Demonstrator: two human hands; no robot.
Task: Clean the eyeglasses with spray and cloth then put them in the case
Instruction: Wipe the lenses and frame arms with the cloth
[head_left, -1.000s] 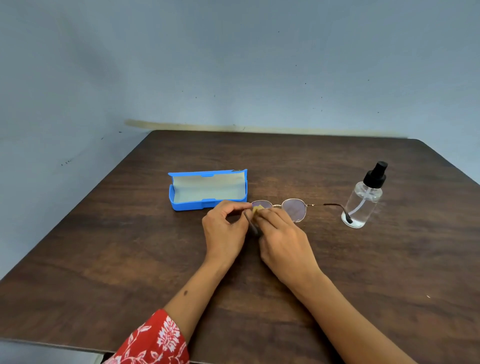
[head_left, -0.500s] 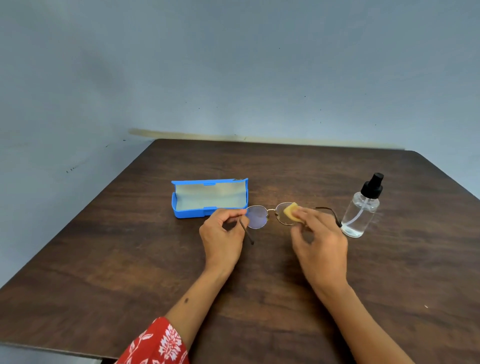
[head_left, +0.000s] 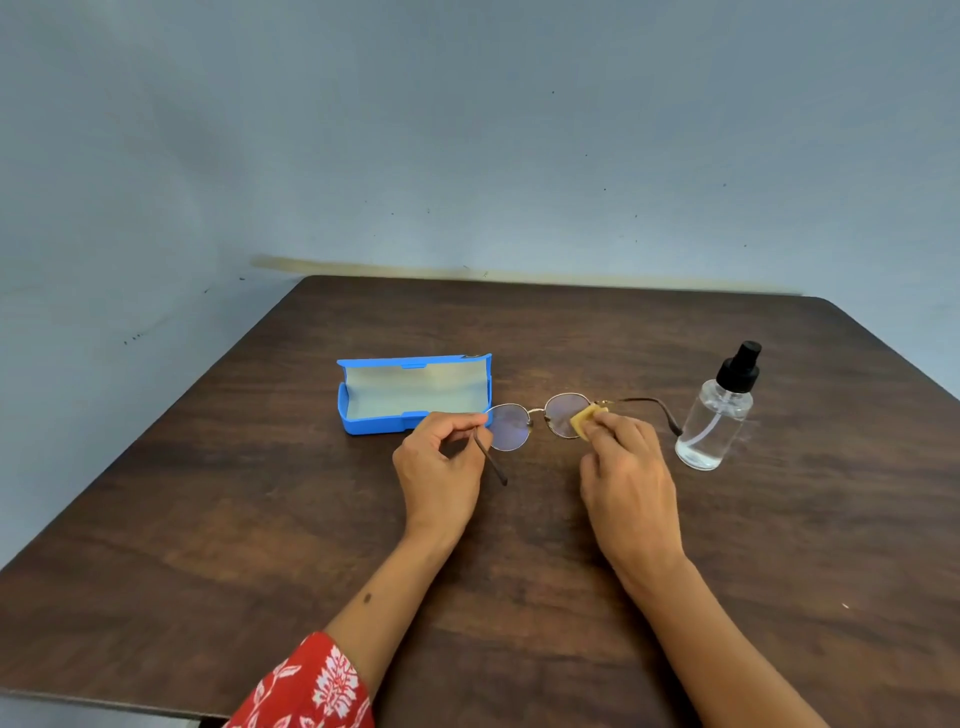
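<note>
Cloth on the right lens, glasses held at the left hinge

Glasses (head_left: 540, 421) with thin round metal rims sit open between the two hands, above the dark wooden surface (head_left: 260, 519). The left hand (head_left: 441, 467) pinches the frame at its left hinge: thumb and forefinger are curled closed on the metal, the other fingers (head_left: 415, 457) folded under, and the left temple arm sticks out below those fingertips, slanting down toward the person. Whether the frame touches the surface cannot be told.

The right hand (head_left: 628, 478) holds a small yellow cloth (head_left: 587, 418) pinched between thumb and curled fingers, pressed against the outer edge of the right lens. The right temple arm runs out past those fingertips, away from the hand, and its dark curved tip ends just beside the spray bottle (head_left: 714, 421).

That bottle stands upright on the surface beyond and to the outside of the right hand's fingers; it is clear, with a black pump top, a tube inside and a little liquid at the bottom.

A blue case (head_left: 410, 395) lies open just beyond the left hand's fingertips, its pale lining facing up, its lid standing behind. The near wall of the case is very close to the left knuckles, and its right end lies near the left lens.

A red sleeve (head_left: 311, 686) with a white flower print covers the left arm near the lower edge.
</note>
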